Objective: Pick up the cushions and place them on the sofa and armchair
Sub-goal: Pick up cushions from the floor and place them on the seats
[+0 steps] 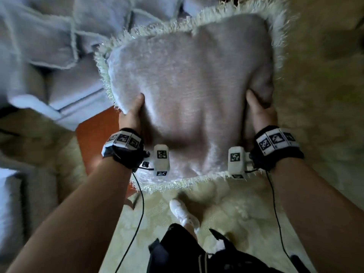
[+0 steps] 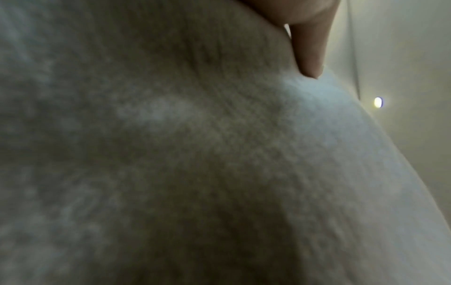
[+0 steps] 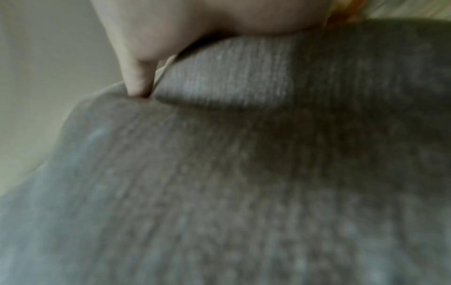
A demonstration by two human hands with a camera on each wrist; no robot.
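A large pale pink plush cushion [image 1: 189, 91] with a cream fringed edge is held up in front of me, above the floor. My left hand [image 1: 131, 113] grips its left side, thumb on top and the other fingers hidden beneath. My right hand [image 1: 260, 111] grips its right side, thumb pressed into a fold. In the left wrist view the cushion [image 2: 195, 164] fills the frame with one fingertip [image 2: 310, 63] pressed into it. In the right wrist view a finger [image 3: 136, 81] digs into a crease of the cushion [image 3: 244, 173]. A grey sofa [image 1: 59, 56] lies at the upper left.
A cream patterned rug [image 1: 315, 115] covers the floor, with a strip of orange-brown floor [image 1: 94, 138] between rug and sofa. Another grey upholstered piece [image 1: 11, 203] is at the lower left edge. My white shoe [image 1: 182, 213] stands on the rug below the cushion.
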